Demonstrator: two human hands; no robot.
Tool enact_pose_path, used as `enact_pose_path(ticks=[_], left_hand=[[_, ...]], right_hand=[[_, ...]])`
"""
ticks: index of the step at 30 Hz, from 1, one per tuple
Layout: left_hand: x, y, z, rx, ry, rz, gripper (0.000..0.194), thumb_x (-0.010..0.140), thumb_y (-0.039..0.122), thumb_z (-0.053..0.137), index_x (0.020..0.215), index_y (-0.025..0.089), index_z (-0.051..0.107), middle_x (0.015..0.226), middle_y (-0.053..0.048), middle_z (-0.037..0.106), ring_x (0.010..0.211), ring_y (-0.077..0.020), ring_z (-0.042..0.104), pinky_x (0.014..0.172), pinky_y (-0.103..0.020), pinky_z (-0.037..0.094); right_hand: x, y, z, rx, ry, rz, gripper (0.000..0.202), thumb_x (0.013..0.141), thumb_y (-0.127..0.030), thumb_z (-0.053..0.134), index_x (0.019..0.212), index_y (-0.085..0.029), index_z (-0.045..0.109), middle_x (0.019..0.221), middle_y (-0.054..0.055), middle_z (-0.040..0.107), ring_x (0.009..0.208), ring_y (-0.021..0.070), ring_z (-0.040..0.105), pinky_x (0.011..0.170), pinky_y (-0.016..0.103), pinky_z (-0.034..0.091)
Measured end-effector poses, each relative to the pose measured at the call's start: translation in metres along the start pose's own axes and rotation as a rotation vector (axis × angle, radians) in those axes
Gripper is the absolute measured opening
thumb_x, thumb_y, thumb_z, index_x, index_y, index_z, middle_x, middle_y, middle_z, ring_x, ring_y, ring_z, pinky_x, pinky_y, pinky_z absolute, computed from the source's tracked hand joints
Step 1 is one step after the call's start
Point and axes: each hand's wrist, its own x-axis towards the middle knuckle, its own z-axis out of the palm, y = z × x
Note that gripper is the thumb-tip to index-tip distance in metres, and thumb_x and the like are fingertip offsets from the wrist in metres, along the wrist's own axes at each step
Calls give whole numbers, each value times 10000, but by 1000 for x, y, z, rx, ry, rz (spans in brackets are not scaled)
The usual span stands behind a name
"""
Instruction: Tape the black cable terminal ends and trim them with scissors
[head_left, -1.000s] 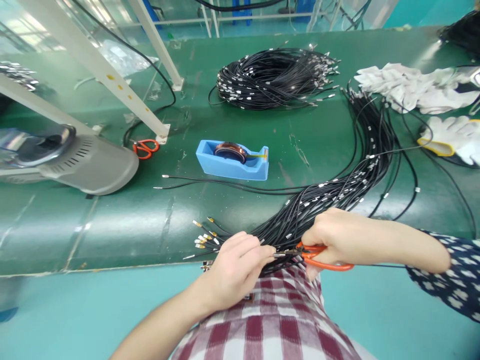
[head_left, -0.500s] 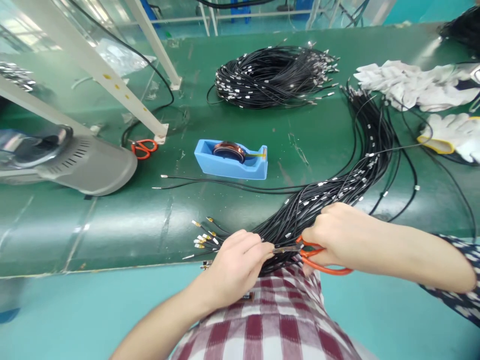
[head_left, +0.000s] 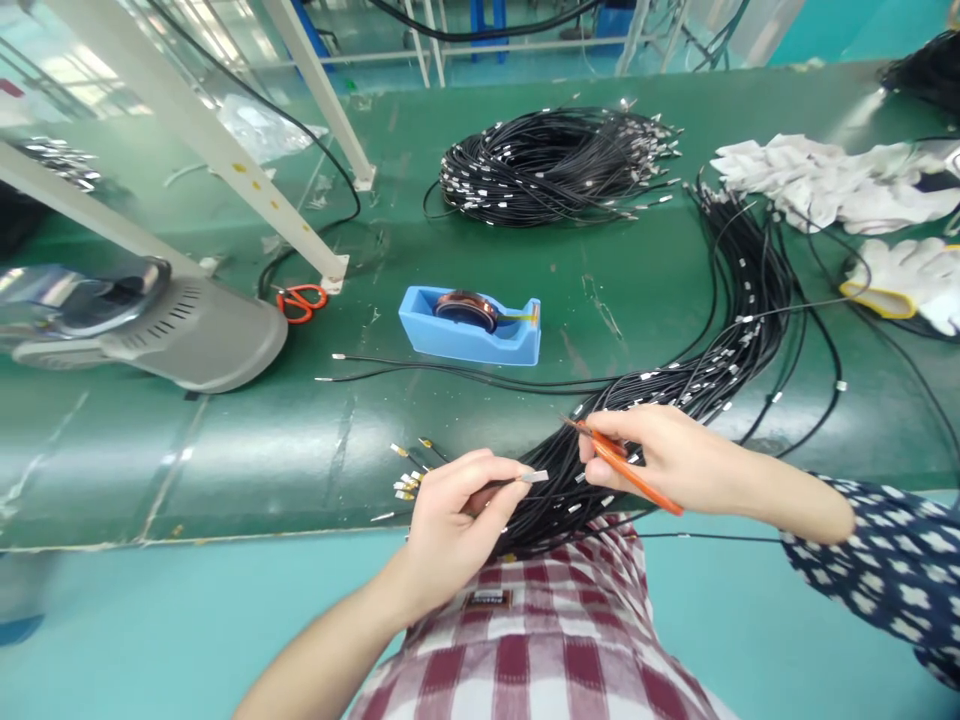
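My left hand pinches a thin black cable, its small pale end piece sticking out past thumb and fingertips. Orange-handled scissors are gripped in my right hand, their dark blades pointing up and left, apart from the cable end. Beneath both hands runs a long bundle of black cables with white tags, curving away to the upper right. More cable ends with yellow and white tips stick out left of my left hand. Whether the scissor blades are parted, I cannot tell.
A blue tape dispenser stands mid-table, with a coil of black cables behind it. White gloves lie at right. On the left are a grey machine, a second pair of orange scissors and white metal posts.
The scissors have moved up and away from my left hand, their blades turning from level to up-left. My left hand has rotated, so the cable's pale end now shows.
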Motion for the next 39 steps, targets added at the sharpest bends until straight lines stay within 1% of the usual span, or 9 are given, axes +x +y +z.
enact_pose_path(ticks=[12,17,22,27,30,34,36,38,39], left_hand=[[-1,1,-2,-81,-57,-202,161,920,223,580,984,159,713,823,-50,710,713,-134,641,635,-217,496],[8,-3,-13,-410,-197,-534,378,977,421,478,950,130,718,531,20,532,490,-87,449,498,-201,364],[21,-3,-14,-466,-268,-551,256,817,379,729,805,128,774,691,-28,611,645,-105,524,596,-204,401],[17,-7,-2,-728,-364,-774,292,758,399,782,829,116,753,469,53,463,376,-22,320,371,-151,213],[13,-12,6,-882,-348,-825,269,769,367,779,833,116,708,505,28,563,285,-20,350,284,-134,238],[10,-10,-1,-1085,-219,-722,173,842,297,711,859,145,631,836,-69,742,301,-50,493,270,-162,412],[9,-5,-11,-1161,-150,-653,109,917,271,615,886,170,586,940,-79,755,331,-59,538,293,-174,463],[8,-3,-17,-1218,-124,-605,98,966,261,530,912,184,558,834,-52,751,358,-77,568,331,-192,510],[7,-3,-18,-1233,-117,-595,110,977,261,508,914,182,551,768,-39,738,372,-84,579,356,-202,532]], right_hand=[[28,-25,22,825,84,-22,290,663,-294,817,780,-161,587,727,-27,616,648,102,536,630,226,441],[33,-29,13,797,57,-48,234,649,-213,799,771,-159,607,731,-17,643,646,105,561,625,226,448],[36,-24,8,744,-25,-74,158,680,-178,741,778,-162,617,730,-24,644,643,103,574,604,221,453],[39,-25,11,712,-71,-66,160,693,-201,715,809,-160,613,752,-15,651,649,118,598,609,238,487],[41,-24,7,681,-39,-83,202,701,-265,733,822,-160,609,758,-8,645,651,119,586,607,238,482],[47,9,-21,407,308,-109,367,765,-496,686,908,-170,598,849,38,668,727,165,604,684,282,494],[51,38,-39,-11,507,77,398,880,-547,532,959,-165,612,916,79,682,791,199,623,702,296,477],[55,66,-53,-511,440,414,426,901,-537,504,1055,-162,634,1012,117,689,876,238,643,745,320,471],[58,78,-57,-573,397,477,412,857,-496,588,1057,-141,655,1032,153,689,889,268,650,733,335,468]])
